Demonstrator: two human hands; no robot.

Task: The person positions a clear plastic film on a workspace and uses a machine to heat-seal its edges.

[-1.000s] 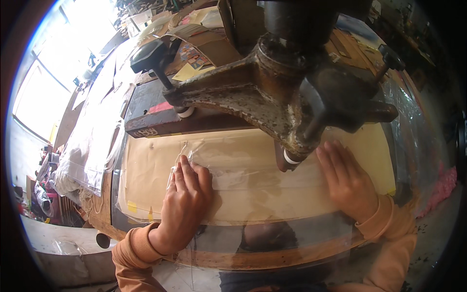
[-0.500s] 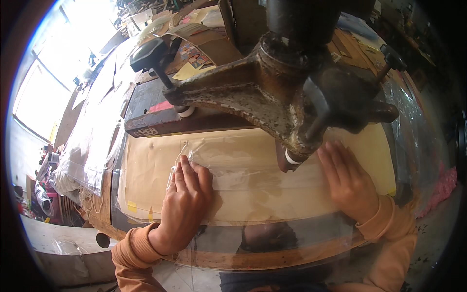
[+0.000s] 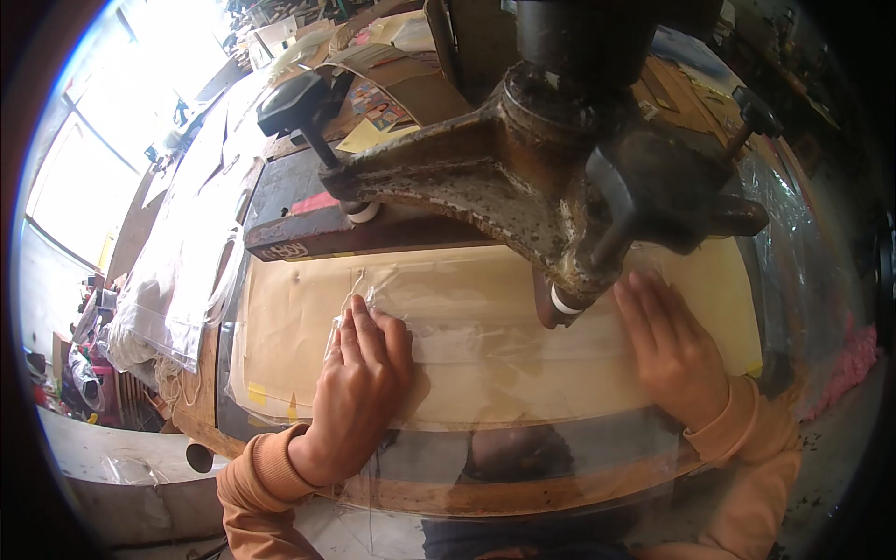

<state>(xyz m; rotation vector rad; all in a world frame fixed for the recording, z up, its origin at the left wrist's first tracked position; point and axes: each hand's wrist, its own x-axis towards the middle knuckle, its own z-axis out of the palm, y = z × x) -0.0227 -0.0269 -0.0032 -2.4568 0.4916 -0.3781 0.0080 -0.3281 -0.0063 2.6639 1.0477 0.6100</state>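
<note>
A clear plastic sheet (image 3: 495, 350) lies over a tan paper-like panel (image 3: 271, 327) on the dark work surface and hangs over its near edge. My left hand (image 3: 364, 387) is on the left part; its index finger is bent and its thumb is hidden. Plastic bunches at these fingertips, apparently pinched. My right hand (image 3: 677, 364) rests flat on the right side, fingers stretched forward and close together. Between my hands, a worn metal press head (image 3: 532, 168) with black knobs hangs over the panel, its near foot low above the sheet.
A dark metal bar (image 3: 373, 233) crosses behind the panel. White sheets (image 3: 177, 280) drape over the left side. Cardboard pieces (image 3: 411, 89) lie farther back. Below the bench's wooden edge (image 3: 485, 499), a pipe end (image 3: 199, 456) sticks out at left. Pink material (image 3: 845, 373) sits at right.
The whole view has shifted slightly. Both hands keep nearly the same places on the sheet, and the press head has not visibly moved.
</note>
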